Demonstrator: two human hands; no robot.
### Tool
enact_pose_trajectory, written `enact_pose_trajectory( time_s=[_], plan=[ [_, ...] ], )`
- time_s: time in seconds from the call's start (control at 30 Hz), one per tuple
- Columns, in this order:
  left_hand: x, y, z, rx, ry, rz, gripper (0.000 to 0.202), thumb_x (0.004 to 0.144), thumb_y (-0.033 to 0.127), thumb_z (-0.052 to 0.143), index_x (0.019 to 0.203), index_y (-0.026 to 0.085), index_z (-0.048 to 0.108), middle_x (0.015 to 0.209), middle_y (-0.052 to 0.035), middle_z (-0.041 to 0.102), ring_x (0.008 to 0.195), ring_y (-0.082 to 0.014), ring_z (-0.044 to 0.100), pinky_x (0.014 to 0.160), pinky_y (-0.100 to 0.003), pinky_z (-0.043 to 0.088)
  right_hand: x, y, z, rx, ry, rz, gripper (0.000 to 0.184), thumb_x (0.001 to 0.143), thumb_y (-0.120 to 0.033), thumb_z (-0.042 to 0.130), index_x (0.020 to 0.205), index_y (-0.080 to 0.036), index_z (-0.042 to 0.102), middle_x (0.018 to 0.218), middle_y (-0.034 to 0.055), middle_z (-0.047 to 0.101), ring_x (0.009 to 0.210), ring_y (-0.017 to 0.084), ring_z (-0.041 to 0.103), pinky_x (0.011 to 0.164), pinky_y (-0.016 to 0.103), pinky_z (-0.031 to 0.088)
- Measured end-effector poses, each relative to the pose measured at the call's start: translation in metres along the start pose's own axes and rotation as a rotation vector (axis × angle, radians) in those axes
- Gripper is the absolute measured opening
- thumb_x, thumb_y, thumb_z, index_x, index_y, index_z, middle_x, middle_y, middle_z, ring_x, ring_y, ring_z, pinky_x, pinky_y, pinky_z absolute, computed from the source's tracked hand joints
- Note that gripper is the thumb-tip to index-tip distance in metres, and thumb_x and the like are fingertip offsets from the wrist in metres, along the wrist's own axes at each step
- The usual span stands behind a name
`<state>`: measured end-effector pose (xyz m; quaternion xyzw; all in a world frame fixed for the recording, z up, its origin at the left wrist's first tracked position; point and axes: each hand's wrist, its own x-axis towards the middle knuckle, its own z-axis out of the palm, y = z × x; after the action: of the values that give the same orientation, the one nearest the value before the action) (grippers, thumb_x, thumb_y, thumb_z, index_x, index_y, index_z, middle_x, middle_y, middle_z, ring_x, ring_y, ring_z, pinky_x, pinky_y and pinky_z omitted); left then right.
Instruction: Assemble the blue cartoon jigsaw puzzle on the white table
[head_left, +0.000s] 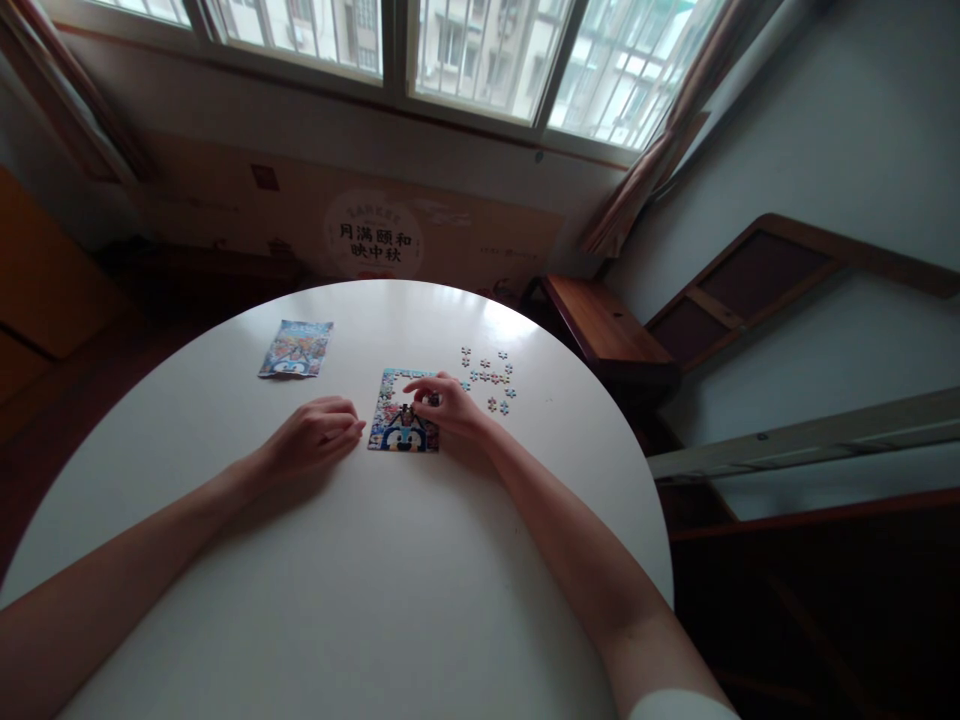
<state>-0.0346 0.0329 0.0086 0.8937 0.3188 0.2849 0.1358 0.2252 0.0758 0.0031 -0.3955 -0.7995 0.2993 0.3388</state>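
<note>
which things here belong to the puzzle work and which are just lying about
In hand:
- jigsaw puzzle, under the fingertips of the right hand
- loose pieces just right of it
- left hand, resting on the table beside the puzzle

Lying about:
- printed packet, apart at the table's far left, untouched
- wooden bench
- cardboard box under the window

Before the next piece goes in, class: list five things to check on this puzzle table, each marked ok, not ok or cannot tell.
1. The puzzle lies flat on the table: ok.
2. The right hand is on the puzzle: ok.
3. A piece sits between its fingers: cannot tell.
4. The left hand touches the puzzle's edge: cannot tell.
5. The loose pieces lie spread out, right of the puzzle: ok.
</note>
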Motion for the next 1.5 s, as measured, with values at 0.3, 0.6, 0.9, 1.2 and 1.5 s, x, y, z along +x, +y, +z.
enact_pose_trajectory(
  time_s=[0.3, 0.6, 0.9, 1.2, 1.5],
  plan=[
    [0.0, 0.0006, -0.0003, -0.013, 0.008, 0.01, 0.032, 0.092, 0.022, 0.049, 0.062, 0.016, 0.059, 0.07, -0.0035, 0.057, 0.063, -0.0117, 0.049, 0.062, -0.024, 0.038, -0.0012, 0.0001, 0.0011, -0.086, 0.037, -0.062, 0.019, 0.076, -0.012, 0.063, 0.09, -0.023, 0.072, 0.079, 0.0004, 0.068, 0.086, 0.018, 0.051, 0.085, 0.033, 0.04],
    [0.0009, 0.0007, 0.0, -0.028, -0.004, 0.003, 0.033, 0.092, 0.022, 0.048, 0.06, 0.016, 0.054, 0.07, -0.0024, 0.054, 0.062, -0.0104, 0.046, 0.061, -0.024, 0.035, 0.0, 0.0049, 0.0043, -0.247, 0.22, -0.035, 0.014, 0.078, -0.011, 0.061, 0.079, -0.02, 0.071, 0.074, 0.0009, 0.055, 0.076, 0.016, 0.049, 0.081, 0.033, 0.036],
    [-0.0027, -0.0047, 0.0066, 0.108, -0.024, -0.011, 0.042, 0.093, 0.024, 0.045, 0.053, 0.017, 0.033, 0.052, 0.0056, 0.029, 0.047, -0.0072, 0.028, 0.053, -0.026, 0.024, -0.0025, 0.0018, 0.0048, -0.252, 0.06, -0.144, 0.017, 0.077, -0.011, 0.059, 0.078, -0.021, 0.073, 0.077, 0.001, 0.053, 0.081, 0.016, 0.049, 0.083, 0.033, 0.033],
    [-0.0032, -0.0076, 0.0085, 0.151, -0.011, 0.015, 0.043, 0.092, 0.024, 0.046, 0.051, 0.017, 0.036, 0.048, 0.0056, 0.03, 0.046, -0.0069, 0.029, 0.053, -0.026, 0.023, -0.0024, 0.0022, 0.0045, -0.266, -0.022, -0.159, 0.021, 0.08, -0.014, 0.059, 0.082, -0.024, 0.077, 0.078, 0.0019, 0.053, 0.082, 0.017, 0.047, 0.084, 0.035, 0.034],
    [-0.0013, -0.0046, 0.0069, 0.177, -0.006, 0.029, 0.044, 0.093, 0.025, 0.045, 0.051, 0.017, 0.035, 0.048, 0.0056, 0.029, 0.046, -0.0069, 0.028, 0.053, -0.025, 0.023, -0.0002, 0.0034, 0.0043, -0.142, 0.15, -0.101, 0.026, 0.077, -0.005, 0.054, 0.07, -0.021, 0.074, 0.075, 0.0013, 0.051, 0.078, 0.015, 0.049, 0.08, 0.031, 0.039]
  ],
)
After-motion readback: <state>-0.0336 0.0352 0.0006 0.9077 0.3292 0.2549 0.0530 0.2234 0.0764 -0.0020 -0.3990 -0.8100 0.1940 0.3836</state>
